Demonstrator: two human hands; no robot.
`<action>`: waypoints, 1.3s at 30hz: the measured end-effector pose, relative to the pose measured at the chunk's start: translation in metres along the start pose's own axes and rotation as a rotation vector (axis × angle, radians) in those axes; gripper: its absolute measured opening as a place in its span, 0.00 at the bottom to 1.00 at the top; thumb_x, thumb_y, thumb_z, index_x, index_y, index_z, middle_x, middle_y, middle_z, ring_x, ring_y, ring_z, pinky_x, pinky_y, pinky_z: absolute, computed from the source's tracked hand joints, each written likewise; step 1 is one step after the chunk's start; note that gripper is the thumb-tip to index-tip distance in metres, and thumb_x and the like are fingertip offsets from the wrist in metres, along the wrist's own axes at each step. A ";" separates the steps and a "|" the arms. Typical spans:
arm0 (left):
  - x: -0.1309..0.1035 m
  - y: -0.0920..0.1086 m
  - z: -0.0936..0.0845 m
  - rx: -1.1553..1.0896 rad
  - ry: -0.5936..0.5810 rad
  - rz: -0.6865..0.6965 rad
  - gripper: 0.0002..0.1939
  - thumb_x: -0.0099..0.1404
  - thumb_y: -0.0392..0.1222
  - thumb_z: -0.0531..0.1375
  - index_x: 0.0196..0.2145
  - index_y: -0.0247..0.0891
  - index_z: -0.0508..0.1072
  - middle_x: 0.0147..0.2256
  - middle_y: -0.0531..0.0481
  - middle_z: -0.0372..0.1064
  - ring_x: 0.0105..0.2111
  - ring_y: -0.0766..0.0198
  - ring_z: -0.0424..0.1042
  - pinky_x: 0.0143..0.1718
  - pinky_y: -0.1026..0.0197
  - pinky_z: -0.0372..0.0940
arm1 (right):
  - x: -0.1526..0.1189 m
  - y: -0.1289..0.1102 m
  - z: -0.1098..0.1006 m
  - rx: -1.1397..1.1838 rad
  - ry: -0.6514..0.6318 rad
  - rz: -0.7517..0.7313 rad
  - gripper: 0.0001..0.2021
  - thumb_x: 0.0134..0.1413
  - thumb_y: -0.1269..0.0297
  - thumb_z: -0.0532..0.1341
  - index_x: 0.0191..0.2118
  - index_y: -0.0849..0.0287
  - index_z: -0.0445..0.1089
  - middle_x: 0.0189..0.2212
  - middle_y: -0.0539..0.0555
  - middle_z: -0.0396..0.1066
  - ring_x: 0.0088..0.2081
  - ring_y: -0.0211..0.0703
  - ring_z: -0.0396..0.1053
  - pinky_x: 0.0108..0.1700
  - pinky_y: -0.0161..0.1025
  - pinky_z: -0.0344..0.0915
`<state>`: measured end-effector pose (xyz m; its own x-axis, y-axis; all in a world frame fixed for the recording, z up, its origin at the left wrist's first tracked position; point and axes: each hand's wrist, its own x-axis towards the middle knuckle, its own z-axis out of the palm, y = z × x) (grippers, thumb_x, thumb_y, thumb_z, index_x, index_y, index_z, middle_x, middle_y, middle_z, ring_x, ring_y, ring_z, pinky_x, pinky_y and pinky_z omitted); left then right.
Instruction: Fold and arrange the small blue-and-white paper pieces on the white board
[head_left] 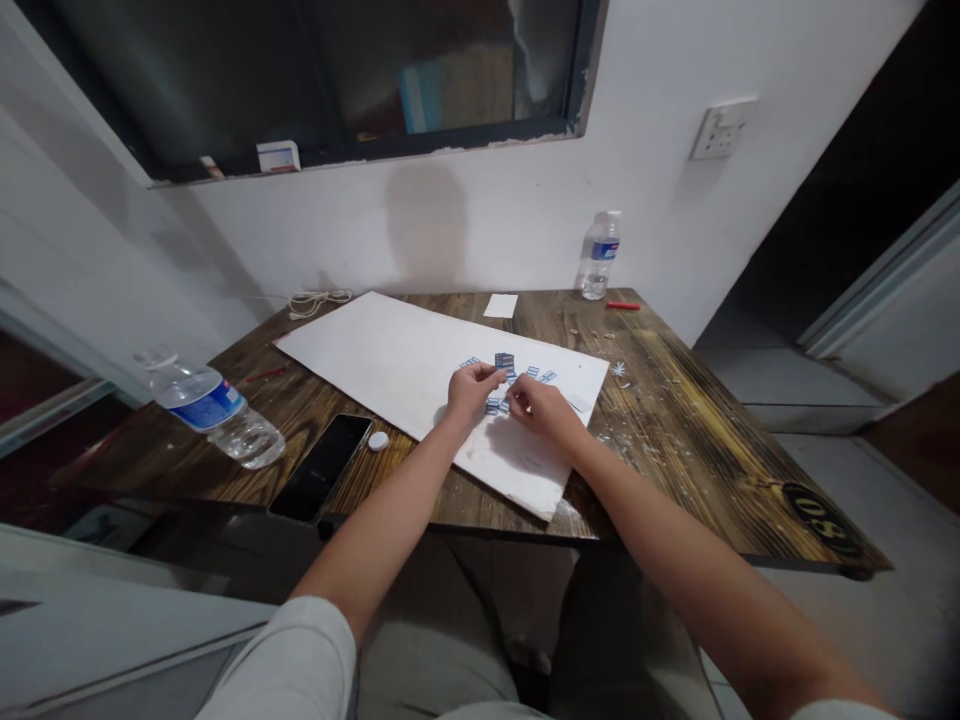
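Observation:
My left hand [469, 392] is closed in a pinch over a white board [390, 350] lying on the table. Close beside it on the right, my right hand [537, 402] is also pinched, its fingertips near the left ones. Whatever sits between the fingertips is too small to make out. Around both hands lie several small blue-and-white striped pieces [532, 371]. A dark striped stack [505, 360] shows just beyond the fingertips, and it is unclear whether a hand touches it. Part of the pieces is hidden by my fingers.
On the wooden table [675, 440] are a phone [322, 468], a white bottle cap [379, 441] and a tilted water bottle [214, 405] at left. Another bottle [601, 258], a red pen-like stick [623, 306], a paper slip [501, 306] and a white cable [319, 300] lie towards the wall.

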<state>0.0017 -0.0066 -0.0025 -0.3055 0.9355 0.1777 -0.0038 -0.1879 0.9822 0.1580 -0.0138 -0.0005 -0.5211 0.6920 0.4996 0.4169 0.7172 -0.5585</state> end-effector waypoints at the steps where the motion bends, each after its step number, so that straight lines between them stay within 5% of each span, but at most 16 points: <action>1: -0.001 0.001 0.000 0.001 -0.008 0.006 0.14 0.44 0.48 0.70 0.23 0.36 0.73 0.21 0.51 0.71 0.23 0.67 0.67 0.29 0.62 0.62 | 0.001 0.002 -0.001 0.100 0.069 0.074 0.02 0.58 0.67 0.55 0.34 0.57 0.63 0.27 0.52 0.72 0.27 0.40 0.69 0.33 0.36 0.61; 8: -0.005 0.005 0.000 0.044 -0.127 0.025 0.15 0.45 0.49 0.70 0.23 0.35 0.74 0.22 0.50 0.71 0.24 0.67 0.67 0.29 0.62 0.61 | 0.010 0.012 0.000 0.625 0.320 0.333 0.15 0.50 0.49 0.64 0.29 0.57 0.67 0.22 0.50 0.72 0.24 0.40 0.71 0.30 0.37 0.66; 15: -0.004 0.005 0.000 0.035 -0.136 0.041 0.14 0.47 0.49 0.69 0.22 0.35 0.73 0.20 0.52 0.69 0.23 0.68 0.66 0.29 0.63 0.60 | 0.015 0.014 0.000 0.776 0.404 0.340 0.16 0.42 0.52 0.69 0.31 0.59 0.75 0.27 0.52 0.75 0.28 0.40 0.71 0.33 0.39 0.69; 26: -0.009 0.008 0.000 0.033 -0.221 0.054 0.18 0.45 0.51 0.71 0.23 0.35 0.72 0.22 0.53 0.68 0.24 0.69 0.64 0.27 0.64 0.58 | 0.012 0.015 -0.001 0.710 0.407 0.341 0.18 0.37 0.51 0.72 0.27 0.59 0.68 0.23 0.49 0.69 0.26 0.38 0.67 0.31 0.38 0.66; 31: -0.008 0.007 -0.002 0.089 -0.246 0.088 0.19 0.46 0.54 0.71 0.23 0.36 0.72 0.22 0.53 0.67 0.23 0.69 0.63 0.26 0.64 0.58 | 0.014 0.017 -0.002 0.807 0.399 0.379 0.24 0.33 0.52 0.73 0.37 0.58 0.70 0.24 0.47 0.69 0.27 0.38 0.67 0.32 0.38 0.68; 39: -0.008 0.009 -0.004 0.103 -0.286 0.087 0.19 0.47 0.54 0.71 0.22 0.36 0.73 0.21 0.53 0.67 0.23 0.69 0.63 0.27 0.63 0.58 | 0.016 0.018 -0.006 0.907 0.325 0.419 0.20 0.28 0.52 0.75 0.26 0.59 0.73 0.23 0.50 0.73 0.27 0.39 0.69 0.35 0.40 0.68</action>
<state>0.0006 -0.0173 0.0051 -0.0206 0.9661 0.2574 0.1120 -0.2536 0.9608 0.1617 0.0104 0.0012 -0.1826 0.9559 0.2301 -0.2663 0.1772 -0.9475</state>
